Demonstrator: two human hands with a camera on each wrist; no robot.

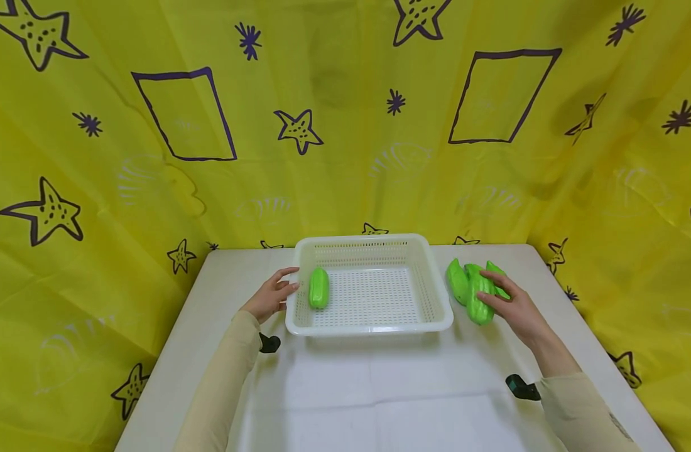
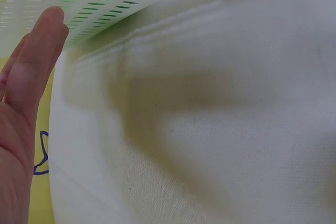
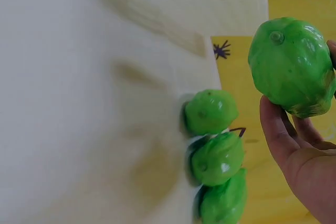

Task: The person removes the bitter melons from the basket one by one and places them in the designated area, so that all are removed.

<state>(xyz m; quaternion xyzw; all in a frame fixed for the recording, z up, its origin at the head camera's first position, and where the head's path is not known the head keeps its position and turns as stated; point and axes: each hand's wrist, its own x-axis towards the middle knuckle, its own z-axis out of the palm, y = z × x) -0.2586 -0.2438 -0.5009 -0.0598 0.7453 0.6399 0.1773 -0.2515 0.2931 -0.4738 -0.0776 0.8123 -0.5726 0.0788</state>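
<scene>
A white plastic basket point(image 1: 374, 329) with slotted walls stands at the table's back. One glossy green gourd point(image 1: 319, 289) lies inside, along the left wall. My left hand point(image 1: 268, 295) is at the basket's left rim, its fingertips against the outer side; its fingers look fairly straight in the left wrist view. To the right of the basket, my right hand point(image 1: 517, 312) holds a ridged green gourd point(image 3: 289, 61) between thumb and fingers, lifted off the table. Behind it, three similar gourds rest in a row on the table, the nearest gourd point(image 3: 211, 112) at one end.
A white cloth-like cover lies over the table point(image 1: 374, 389). Yellow curtains point(image 1: 345, 188) with dark star drawings enclose the back and both sides. A dark wrist device point(image 1: 523, 387) sits below the right hand, and another device point(image 1: 269, 343) below the left.
</scene>
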